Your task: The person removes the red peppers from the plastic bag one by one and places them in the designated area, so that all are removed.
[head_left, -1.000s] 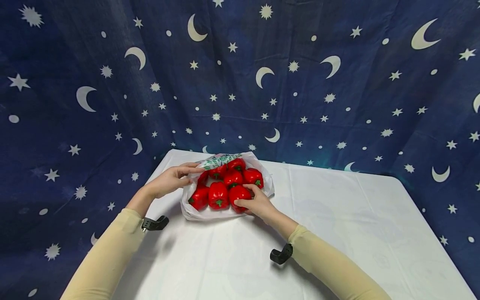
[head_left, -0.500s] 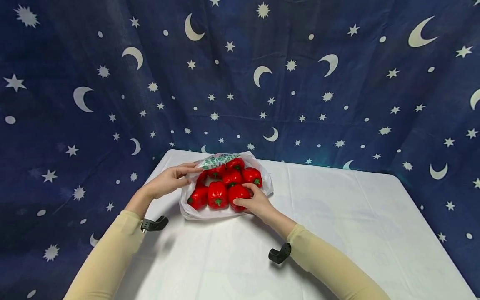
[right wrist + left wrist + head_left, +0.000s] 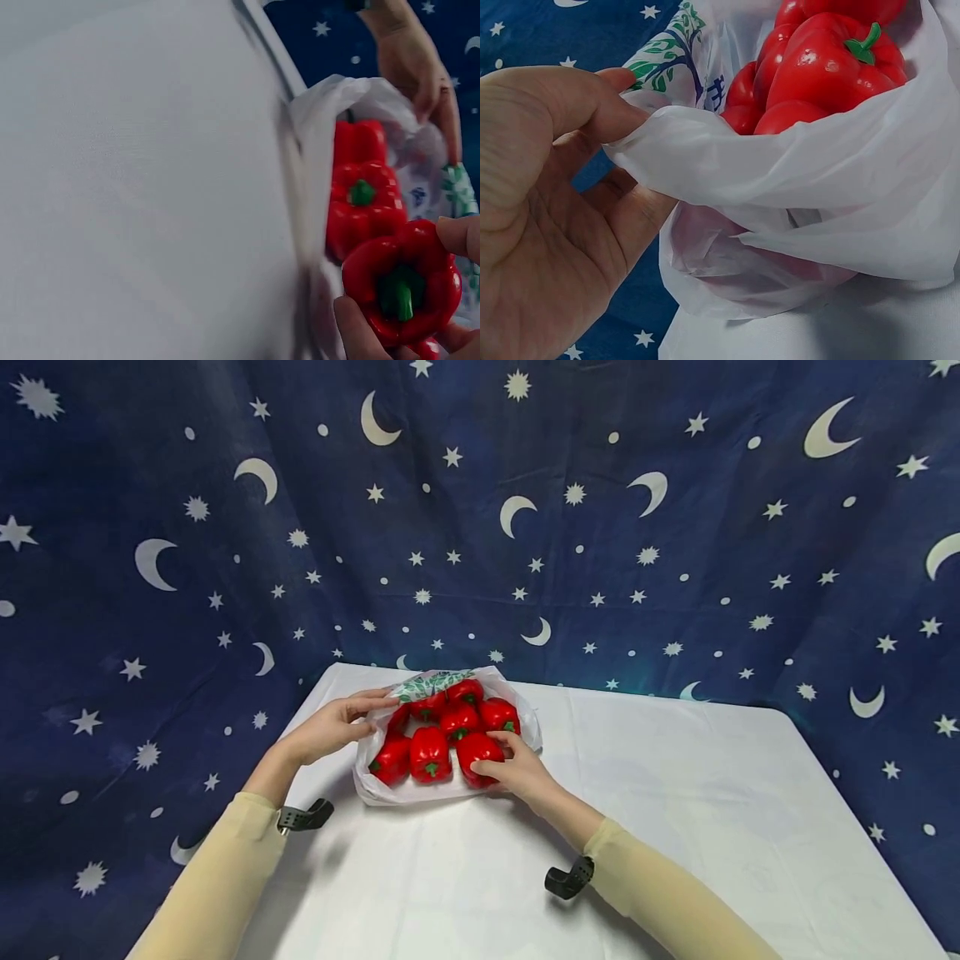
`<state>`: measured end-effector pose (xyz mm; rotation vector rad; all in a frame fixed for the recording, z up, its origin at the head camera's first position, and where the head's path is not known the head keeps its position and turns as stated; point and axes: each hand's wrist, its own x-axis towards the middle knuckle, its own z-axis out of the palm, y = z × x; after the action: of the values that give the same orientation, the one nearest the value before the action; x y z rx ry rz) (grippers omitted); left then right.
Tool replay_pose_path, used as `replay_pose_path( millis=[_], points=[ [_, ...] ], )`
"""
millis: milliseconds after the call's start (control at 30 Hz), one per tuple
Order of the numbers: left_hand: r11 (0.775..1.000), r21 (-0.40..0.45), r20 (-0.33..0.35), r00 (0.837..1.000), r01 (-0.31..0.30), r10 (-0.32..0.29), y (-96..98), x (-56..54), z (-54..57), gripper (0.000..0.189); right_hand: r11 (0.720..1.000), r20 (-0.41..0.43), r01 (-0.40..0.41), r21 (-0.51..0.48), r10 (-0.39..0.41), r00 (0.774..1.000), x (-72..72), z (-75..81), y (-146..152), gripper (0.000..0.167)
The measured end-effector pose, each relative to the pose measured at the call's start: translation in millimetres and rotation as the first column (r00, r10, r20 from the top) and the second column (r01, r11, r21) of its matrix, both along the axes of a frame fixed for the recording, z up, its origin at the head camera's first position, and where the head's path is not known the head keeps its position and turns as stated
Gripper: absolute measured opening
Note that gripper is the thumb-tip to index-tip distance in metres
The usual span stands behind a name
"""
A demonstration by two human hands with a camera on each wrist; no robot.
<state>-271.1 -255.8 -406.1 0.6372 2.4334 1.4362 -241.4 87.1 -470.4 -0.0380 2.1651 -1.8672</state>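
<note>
A white plastic bag with a green leaf print lies on its side, its mouth facing me. Several red bell peppers with green stems are inside, such as the front middle one. My left hand pinches the left edge of the bag's mouth; in the left wrist view the film is stretched from the thumb and fingers. With thumb and fingers, my right hand grips the bell pepper at the front right. In the right wrist view that pepper shows its stem end.
The bag sits near the back left of a table with a white cloth. Behind and to the left hangs a dark blue curtain with moons and stars. Black cameras are strapped to both wrists.
The gripped bell pepper has shifted slightly right with my right hand, and a gap now shows between it and the front middle pepper. My left hand still holds the bag's edge.
</note>
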Motion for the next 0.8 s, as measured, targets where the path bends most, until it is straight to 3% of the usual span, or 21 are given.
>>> replay_pose_path(
  millis=[200, 400, 800],
  points=[
    [1.000, -0.022, -0.028, 1.000, 0.005, -0.006, -1.1, 1.4, -3.0, 0.049, 0.998, -0.023, 0.013, -0.059, -0.015, 1.000, 7.5, 18.8, 26, 0.072],
    [1.000, -0.023, -0.045, 0.999, -0.001, 0.000, 3.2, -2.2, 0.4, 0.048, 0.992, -0.033, 0.081, -0.094, -0.084, 0.996, 1.5, 39.0, 66, 0.072],
    [1.000, -0.005, -0.025, 1.000, -0.003, 0.003, 5.3, -2.9, 0.3, 0.048, 0.978, 0.021, 0.160, -0.134, -0.158, 0.987, -19.3, 49.2, 117, 0.076]
  ],
)
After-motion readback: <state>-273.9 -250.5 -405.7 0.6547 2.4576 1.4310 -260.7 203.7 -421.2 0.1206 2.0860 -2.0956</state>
